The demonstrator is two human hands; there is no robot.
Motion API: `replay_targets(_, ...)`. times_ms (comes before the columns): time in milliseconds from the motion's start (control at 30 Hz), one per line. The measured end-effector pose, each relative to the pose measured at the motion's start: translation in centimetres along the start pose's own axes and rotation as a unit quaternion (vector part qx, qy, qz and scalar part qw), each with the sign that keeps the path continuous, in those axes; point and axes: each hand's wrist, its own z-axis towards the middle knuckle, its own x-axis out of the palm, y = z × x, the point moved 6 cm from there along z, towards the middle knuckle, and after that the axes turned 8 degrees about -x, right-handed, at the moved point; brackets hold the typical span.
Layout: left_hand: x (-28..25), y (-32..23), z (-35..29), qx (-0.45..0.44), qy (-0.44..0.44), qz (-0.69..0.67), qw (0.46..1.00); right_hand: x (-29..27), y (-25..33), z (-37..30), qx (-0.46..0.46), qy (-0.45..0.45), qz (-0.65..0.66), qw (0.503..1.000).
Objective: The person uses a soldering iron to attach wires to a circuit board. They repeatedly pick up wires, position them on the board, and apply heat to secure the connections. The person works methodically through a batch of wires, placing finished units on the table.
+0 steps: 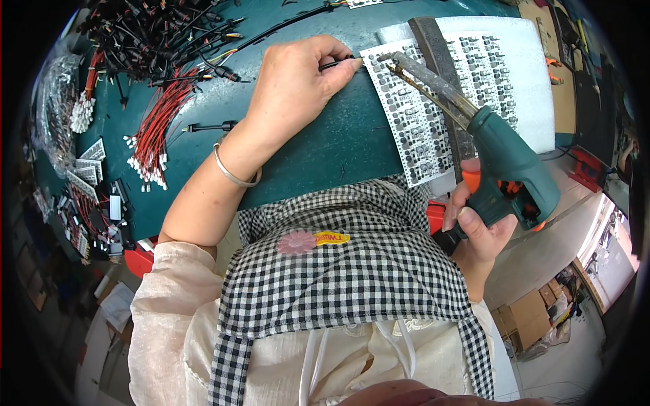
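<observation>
My left hand (291, 84) is closed in a pinch on a black cable (329, 65), its fingertips at the left edge of a white circuit board panel (414, 139). What lies right at the fingertips is too small to make out. My right hand (479, 237) grips the handle of a green soldering gun (509, 152), one finger by its orange trigger. The gun's metal tip reaches up and left over the panel, close to the left fingertips. Across the panel lies a dark metal bar (439, 64), and white foam (535, 74) is underneath.
A heap of black cables (149, 40) covers the far left of the green table (325, 149). Nearer are red and black wires (162, 108) with white connectors, a short black lead (211, 126) and small boards (87, 169). A red object (588, 169) stands at right.
</observation>
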Motion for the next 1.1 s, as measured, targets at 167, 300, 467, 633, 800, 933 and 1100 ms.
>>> replay_targets(167,0.5,-0.3,-0.5,-0.003,-0.005,0.005,1.0,0.6,0.5,-0.1,-0.017,-0.021,-0.016,1.0)
replay_targets(300,0.7,0.8,-0.2,-0.064,0.054,-0.055,0.995,0.5,0.5,0.1,-0.018,0.0,-0.016,1.0)
replay_targets(467,1.2,2.2,0.9,-0.125,0.139,-0.164,0.969,0.0,-0.1,-0.2,0.008,-0.003,0.0,1.0)
replay_targets(633,1.4,2.4,0.9,-0.148,0.163,-0.2,0.955,-0.1,0.0,-0.3,0.004,-0.005,-0.001,1.0)
replay_targets(800,1.2,1.8,0.5,-0.094,0.117,-0.101,0.984,0.2,0.0,-0.5,-0.005,0.004,0.005,1.0)
replay_targets(933,0.6,0.8,0.3,-0.049,0.089,-0.026,0.994,0.4,0.1,-0.5,-0.002,0.007,-0.001,1.0)
replay_targets(1100,0.1,0.0,0.1,0.005,0.043,0.006,0.999,0.2,-0.2,-0.7,0.013,0.021,0.021,0.999)
